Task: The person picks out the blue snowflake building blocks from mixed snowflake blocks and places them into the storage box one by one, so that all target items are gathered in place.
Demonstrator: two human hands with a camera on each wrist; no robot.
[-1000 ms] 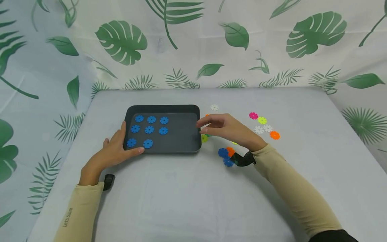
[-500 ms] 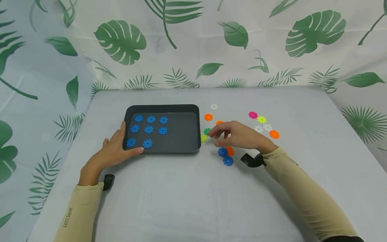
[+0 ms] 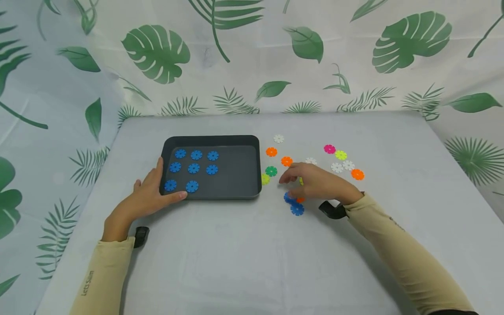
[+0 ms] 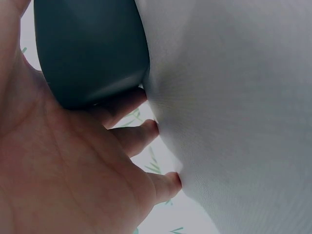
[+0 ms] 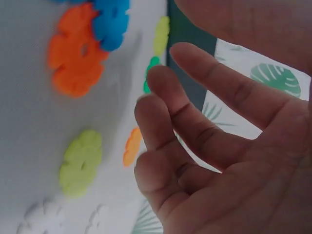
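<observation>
A dark grey rectangular tray [image 3: 236, 175] holds several blue notched plastic discs [image 3: 194, 168] laid in rows on its left half. My left hand [image 3: 143, 197] rests at the tray's front left corner, thumb on the front rim and straight fingers along the left side. To the right of the tray, my right hand [image 3: 320, 181] hovers above loose discs with its fingers loosely bent and nothing between them. Under its thumb a blue disc [image 5: 111, 24] overlaps an orange disc [image 5: 73, 73]; another blue disc [image 3: 297, 209] lies just in front.
Loose discs lie around the right hand: green [image 3: 271, 171], yellow-green [image 3: 265, 179], orange [image 3: 271, 152] and white [image 3: 278, 138]. Farther right sit a pink disc [image 3: 329, 149] and several others. A leaf-printed cloth [image 3: 244, 57] hangs behind the white table [image 3: 220, 262].
My right hand has moved from the tray's right rim to the right and toward me, down over the blue and orange discs. My left hand and the tray stay put.
</observation>
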